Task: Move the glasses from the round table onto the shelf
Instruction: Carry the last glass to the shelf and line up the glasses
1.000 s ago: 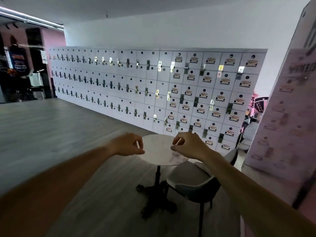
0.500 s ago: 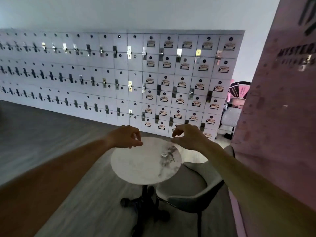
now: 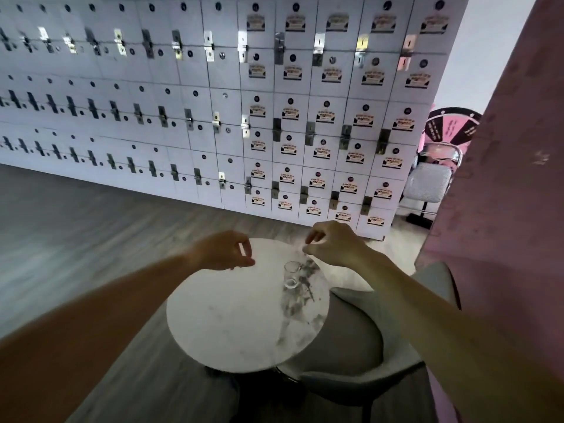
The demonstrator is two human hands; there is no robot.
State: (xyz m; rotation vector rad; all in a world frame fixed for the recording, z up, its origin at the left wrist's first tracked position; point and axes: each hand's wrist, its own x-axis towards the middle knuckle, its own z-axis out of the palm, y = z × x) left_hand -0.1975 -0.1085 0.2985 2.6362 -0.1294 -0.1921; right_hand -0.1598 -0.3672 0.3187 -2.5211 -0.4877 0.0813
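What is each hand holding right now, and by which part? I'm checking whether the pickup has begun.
Nothing is held. Left hand and right hand hover with loosely curled fingers; the glass stands untouched on the round table.

A grey chair [image 3: 360,346] stands near a wall of white lockers [image 3: 213,102], a pink-and-black wheel [image 3: 451,126] beyond

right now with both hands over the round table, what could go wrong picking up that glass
The small clear glass stands on dark marble veining, so its outline is hard to see and the right hand could knock it over. It stands nearer the right edge of the round white marble table, above the grey chair, so a tipped glass may roll off. The left hand is further away.
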